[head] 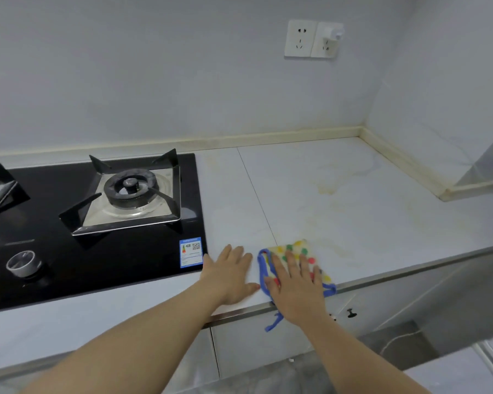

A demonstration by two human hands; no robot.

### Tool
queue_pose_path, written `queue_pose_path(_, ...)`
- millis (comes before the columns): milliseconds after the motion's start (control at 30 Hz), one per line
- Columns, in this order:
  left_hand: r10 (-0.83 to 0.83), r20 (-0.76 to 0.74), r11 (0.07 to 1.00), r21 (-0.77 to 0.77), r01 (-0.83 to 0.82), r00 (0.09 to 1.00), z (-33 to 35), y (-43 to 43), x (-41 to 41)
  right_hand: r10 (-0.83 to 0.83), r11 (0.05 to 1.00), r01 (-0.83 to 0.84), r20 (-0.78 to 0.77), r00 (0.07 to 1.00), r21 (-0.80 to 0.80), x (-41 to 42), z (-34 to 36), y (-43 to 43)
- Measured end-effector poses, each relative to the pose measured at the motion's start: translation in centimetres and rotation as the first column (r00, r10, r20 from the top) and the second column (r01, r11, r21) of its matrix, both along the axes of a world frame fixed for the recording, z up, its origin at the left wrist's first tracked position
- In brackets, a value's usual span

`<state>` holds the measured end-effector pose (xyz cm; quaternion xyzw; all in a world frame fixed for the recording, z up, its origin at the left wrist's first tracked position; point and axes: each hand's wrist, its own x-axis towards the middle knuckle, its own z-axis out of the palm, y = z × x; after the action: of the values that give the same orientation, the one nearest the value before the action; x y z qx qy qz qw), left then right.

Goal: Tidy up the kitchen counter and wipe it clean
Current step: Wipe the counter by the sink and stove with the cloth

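Well, we leaned on the desk (325, 180).
Right hand (295, 285) pressed cloth (302, 250), fingers (289, 258) spread; left hand (229, 275) flat, fingers together.

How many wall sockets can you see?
2. The left socket and the right socket sit side by side on the back wall. Others may lie outside the view.

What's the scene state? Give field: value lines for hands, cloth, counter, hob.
counter: white, with yellowish stains
cloth: dotted, blue-edged, at the counter's front edge; a blue loop hangs over that edge
right hand: flat on the cloth, fingers straight
left hand: flat on bare counter beside the cloth, fingers straight
hob: black glass, left of the hands; nothing on its burner
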<state>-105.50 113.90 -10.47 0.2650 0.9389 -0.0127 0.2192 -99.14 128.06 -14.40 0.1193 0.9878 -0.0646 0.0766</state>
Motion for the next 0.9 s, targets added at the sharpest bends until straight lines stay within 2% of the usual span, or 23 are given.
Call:
queue_pose_path(67, -0.055, -0.013, 0.998, -0.008, 0.055, 0.998, -0.3, 0.9, -0.7, 0.038, 0.999, -0.038, 0.056, 0.998, -0.010, 0.2, -0.3, 2.0)
queue_pose_path(200, -0.121, -0.030, 0.993, 0.012, 0.121, 0.992, -0.5, 2.4, -2.6, -0.148, 0.989, 0.146, 0.081, 0.986, 0.035, 0.2, 0.7, 6.4)
queue_pose_path(367, -0.230, 0.041, 0.973, -0.017, 0.231, 0.972, -1.1, 5.0, -5.3, -0.409, 0.910, 0.415, 0.150, 0.900, -0.008, -0.9, 1.2, 7.7)
queue_pose_path(433, -0.261, 0.055, 0.965, -0.017, 0.262, 0.964, -1.1, 6.2, -6.5, -0.405, 0.912, 0.410, 0.132, 0.905, -0.015, -2.2, 0.6, 5.4)
queue_pose_path(500, -0.301, 0.064, 0.953, -0.013, 0.303, 0.951, -0.9, 7.6, -8.0, -0.325, 0.943, 0.331, 0.126, 0.937, -0.027, -3.3, 0.1, 3.2)
queue_pose_path(567, -0.339, 0.073, 0.940, -0.027, 0.341, 0.938, -0.6, 8.8, -9.4, -0.299, 0.952, 0.305, 0.120, 0.947, -0.036, -4.1, 0.4, 3.9)
queue_pose_path(633, -0.371, 0.065, 0.927, -0.042, 0.374, 0.926, -0.4, 9.6, -10.4, -0.340, 0.937, 0.347, 0.127, 0.932, -0.043, -4.0, 0.9, 6.3)
queue_pose_path(767, -0.363, 0.070, 0.931, -0.020, 0.365, 0.929, -0.6, 10.9, -10.8, -0.527, 0.839, 0.541, 0.158, 0.835, -0.059, -3.3, 1.8, 10.3)
queue_pose_path(900, -0.306, 0.046, 0.951, -0.025, 0.308, 0.951, -1.1, 13.2, -10.8, -0.558, 0.824, 0.564, 0.093, 0.824, -0.056, -4.3, 1.0, 8.7)
